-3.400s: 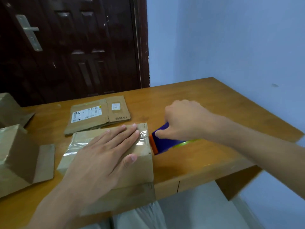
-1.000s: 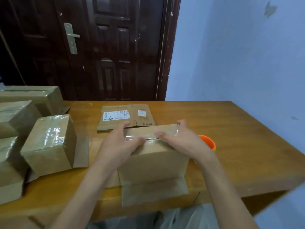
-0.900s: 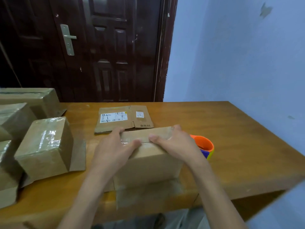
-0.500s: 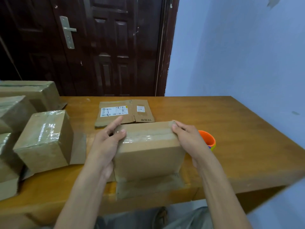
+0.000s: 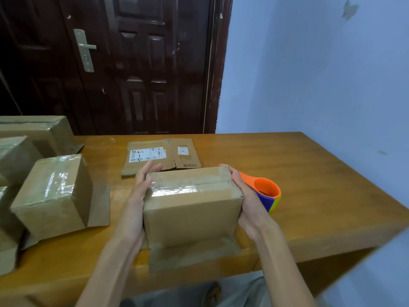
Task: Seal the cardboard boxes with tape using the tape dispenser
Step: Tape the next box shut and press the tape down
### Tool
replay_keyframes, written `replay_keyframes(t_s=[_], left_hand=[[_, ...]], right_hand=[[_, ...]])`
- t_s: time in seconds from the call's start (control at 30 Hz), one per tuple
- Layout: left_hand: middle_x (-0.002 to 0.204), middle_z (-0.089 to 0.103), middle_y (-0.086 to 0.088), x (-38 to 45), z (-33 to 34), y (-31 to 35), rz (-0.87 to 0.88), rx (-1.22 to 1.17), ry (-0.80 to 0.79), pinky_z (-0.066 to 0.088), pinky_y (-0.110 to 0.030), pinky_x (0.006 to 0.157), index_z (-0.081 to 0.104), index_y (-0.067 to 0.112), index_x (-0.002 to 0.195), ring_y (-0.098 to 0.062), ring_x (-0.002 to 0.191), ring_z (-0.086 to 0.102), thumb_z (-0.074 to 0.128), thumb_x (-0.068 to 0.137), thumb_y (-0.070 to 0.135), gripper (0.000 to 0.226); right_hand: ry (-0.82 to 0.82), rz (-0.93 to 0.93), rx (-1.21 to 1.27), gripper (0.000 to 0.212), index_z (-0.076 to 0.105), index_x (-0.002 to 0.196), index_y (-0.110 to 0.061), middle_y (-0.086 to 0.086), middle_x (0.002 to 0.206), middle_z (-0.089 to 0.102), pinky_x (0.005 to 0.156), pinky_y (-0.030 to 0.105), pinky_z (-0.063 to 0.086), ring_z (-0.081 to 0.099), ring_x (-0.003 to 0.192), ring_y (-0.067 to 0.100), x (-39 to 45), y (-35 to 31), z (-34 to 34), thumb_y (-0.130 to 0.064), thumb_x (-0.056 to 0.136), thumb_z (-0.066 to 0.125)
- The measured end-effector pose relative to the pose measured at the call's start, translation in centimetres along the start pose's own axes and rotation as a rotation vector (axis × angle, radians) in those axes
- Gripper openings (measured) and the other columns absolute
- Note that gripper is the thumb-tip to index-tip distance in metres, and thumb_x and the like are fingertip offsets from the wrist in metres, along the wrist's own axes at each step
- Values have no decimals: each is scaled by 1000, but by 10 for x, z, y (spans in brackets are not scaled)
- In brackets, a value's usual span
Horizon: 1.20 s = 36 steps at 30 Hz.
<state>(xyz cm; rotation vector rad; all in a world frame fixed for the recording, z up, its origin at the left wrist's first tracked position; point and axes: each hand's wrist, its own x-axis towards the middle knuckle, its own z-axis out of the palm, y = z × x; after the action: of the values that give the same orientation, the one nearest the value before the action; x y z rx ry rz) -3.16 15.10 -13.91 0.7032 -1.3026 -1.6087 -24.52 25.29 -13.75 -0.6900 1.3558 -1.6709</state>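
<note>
On the desk (image 5: 309, 185), a taped box (image 5: 192, 202) is clasped between left hand (image 5: 138, 196) and right hand (image 5: 245, 200), fingers straight; tape dispenser (image 5: 265, 193) lies right.

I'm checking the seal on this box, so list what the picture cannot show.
- Head view: end faces of the box, covered by the left hand and right hand.
- Underside seam: hidden, it faces the table.
- Tape dispenser: partly behind the right hand.
- Flattened carton's label: print too small.
- Sealed boxes at left: cut by the frame edge.
</note>
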Motion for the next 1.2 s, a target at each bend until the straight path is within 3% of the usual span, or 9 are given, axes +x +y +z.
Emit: replay_keyframes(t_s=[0.13,0.33,0.43,0.57,0.73,0.83,0.93,1.07,1.2], left_hand=[[137,69,10,-1,3,-7,42,-69,37,53,-42,93,59,36,144,-20,123,68,40,109,36,39],[147,61,10,-4,-2,-18,114,-14,40,47,-56,111,58,41,144,-24,137,58,39,111,47,39],[139,65,11,-12,-4,-22,228,54,158,51,-44,109,66,35,139,-20,133,59,41,111,47,39],[129,66,-2,-33,-11,-33,382,214,267,48,-46,106,72,29,130,-27,123,59,41,104,66,55],[120,52,-7,-43,-29,-32,566,491,267,43,-20,99,73,26,121,-17,119,54,40,98,76,64],[118,43,-3,-46,-37,-34,630,647,208,37,-5,96,75,27,118,-9,117,48,47,95,76,61],[130,42,2,-46,-31,-29,619,708,143,35,-5,100,73,33,114,-21,122,46,60,89,74,50],[157,48,11,-21,-24,-5,788,1049,-142,30,-31,120,71,23,106,-13,154,33,69,84,68,50],[158,45,22,-1,-6,10,669,1342,-319,34,-29,119,51,42,150,10,146,26,43,86,86,78]], right_hand=[[-31,-35,9,35,65,136,-34,4,131,73,98,47,55,69,122,27,1,3,0,-45,108,47],[-87,-47,-44,36,62,140,-40,-2,135,71,103,47,54,68,124,22,10,7,-6,-45,109,45],[-78,-98,-208,35,61,137,-46,-13,134,70,98,35,55,66,123,10,20,1,-3,-54,104,51],[100,-180,-402,15,74,104,-25,-4,98,78,76,24,52,70,99,19,52,-6,12,-39,99,70],[164,-121,-419,56,80,97,-24,4,91,78,68,27,47,63,80,14,64,-8,36,-54,111,34],[112,-159,-395,65,78,107,-27,-2,100,80,79,30,54,71,95,15,57,-5,36,-56,111,21],[-24,-206,-472,47,71,128,-32,-14,118,75,92,31,56,68,113,7,53,-2,36,-54,111,32],[-185,-221,-639,44,53,149,-40,-24,138,62,96,26,48,57,124,-5,67,-1,37,-53,108,45],[-295,-150,-647,46,49,153,-34,-16,141,62,112,39,47,57,129,4,84,-7,40,-49,110,41]])
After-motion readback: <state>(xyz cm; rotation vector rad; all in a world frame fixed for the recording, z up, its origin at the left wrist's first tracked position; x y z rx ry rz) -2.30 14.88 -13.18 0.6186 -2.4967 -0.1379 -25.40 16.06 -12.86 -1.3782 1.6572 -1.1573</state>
